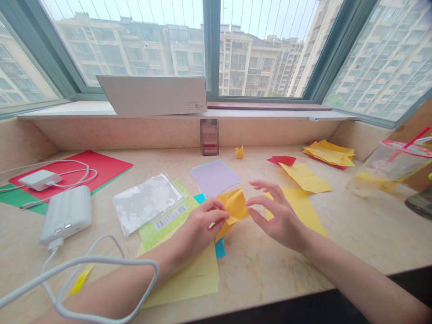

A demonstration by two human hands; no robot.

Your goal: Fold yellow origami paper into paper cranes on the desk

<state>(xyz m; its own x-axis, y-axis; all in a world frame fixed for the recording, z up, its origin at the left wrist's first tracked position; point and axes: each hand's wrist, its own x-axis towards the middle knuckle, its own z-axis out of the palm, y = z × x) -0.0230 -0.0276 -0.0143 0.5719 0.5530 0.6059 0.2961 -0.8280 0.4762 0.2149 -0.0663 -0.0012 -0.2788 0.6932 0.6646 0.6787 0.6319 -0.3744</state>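
Note:
My left hand (202, 225) pinches a partly folded orange-yellow paper (233, 204) just above the stone counter (354, 238). My right hand (276, 213) is at the paper's right edge, thumb and forefinger touching it, the other fingers spread apart. Under the hands lies a pile of paper sheets: pale yellow (195, 274), blue (220, 248) and a lilac sheet (214, 177) behind. A larger yellow sheet (305, 209) lies under my right hand.
A white power bank (67, 213) with a looping white cable (101, 265) is at the left, by a charger (39, 179) on red and green sheets (104, 164). A clear packet (146, 202), a small folded yellow figure (239, 152), more yellow and red papers (329, 154), and a lidded cup with a straw (388, 167) stand around.

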